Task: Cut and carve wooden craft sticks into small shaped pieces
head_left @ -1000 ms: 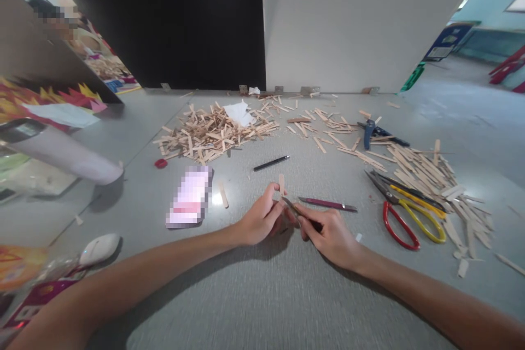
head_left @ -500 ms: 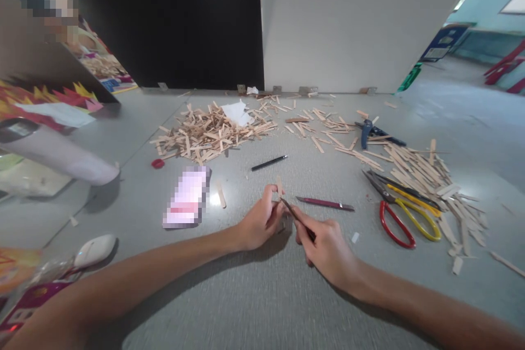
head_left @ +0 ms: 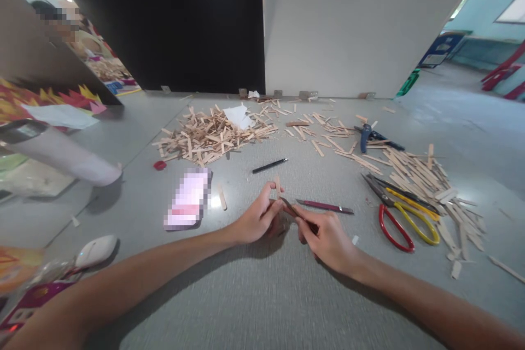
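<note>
Shifted slightly forward, right hand [head_left: 331,235] grips slim, dark, knife-like tool [head_left: 290,208]; left hand [head_left: 258,217] pinches flat, pale wooden stick [head_left: 278,184].

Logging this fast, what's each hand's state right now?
Left hand: closed, holding a stick.
Right hand: closed, holding a slim tool.

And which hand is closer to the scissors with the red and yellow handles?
Right: the right hand is left of the scissors; the left hand is farther left.
</note>
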{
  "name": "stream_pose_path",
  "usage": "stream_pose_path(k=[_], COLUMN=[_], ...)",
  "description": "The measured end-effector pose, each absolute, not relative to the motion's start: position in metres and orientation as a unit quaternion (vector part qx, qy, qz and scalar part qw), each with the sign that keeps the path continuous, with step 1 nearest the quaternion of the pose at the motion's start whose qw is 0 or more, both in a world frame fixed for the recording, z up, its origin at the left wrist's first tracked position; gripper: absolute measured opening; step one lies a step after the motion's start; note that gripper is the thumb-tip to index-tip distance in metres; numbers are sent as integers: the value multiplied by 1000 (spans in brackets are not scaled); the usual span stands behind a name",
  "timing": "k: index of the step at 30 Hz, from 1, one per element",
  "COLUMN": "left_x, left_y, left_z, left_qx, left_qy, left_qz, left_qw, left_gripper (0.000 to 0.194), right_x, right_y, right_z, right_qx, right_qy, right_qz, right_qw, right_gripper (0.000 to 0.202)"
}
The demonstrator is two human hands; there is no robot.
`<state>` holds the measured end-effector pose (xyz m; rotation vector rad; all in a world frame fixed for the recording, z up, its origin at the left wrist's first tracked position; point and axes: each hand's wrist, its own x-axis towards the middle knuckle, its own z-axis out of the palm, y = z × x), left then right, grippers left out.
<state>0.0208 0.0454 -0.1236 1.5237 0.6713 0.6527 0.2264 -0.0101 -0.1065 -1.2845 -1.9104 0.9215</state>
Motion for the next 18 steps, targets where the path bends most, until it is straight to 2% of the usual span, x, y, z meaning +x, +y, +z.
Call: stream_pose_path(k=[4, 13, 18], left_x=[20, 22, 22], left_y=[50, 53, 50], left_z=[-127, -119, -115], left_qx=[646, 634, 657], left_qy=[291, 291, 315], left_qz=[280, 285, 280], left_qw=[648, 658, 625], left_gripper=[52, 55, 58], right_x=[230, 235, 234], right_y=[-4, -3, -5], right_z=[-106, -116, -119], right_qx=[-474, -457, -480], right_qy=[-756, -737, -711], right_qz=[307, 345, 333], right_qw=[331, 359, 392], right_gripper=[47, 43, 45])
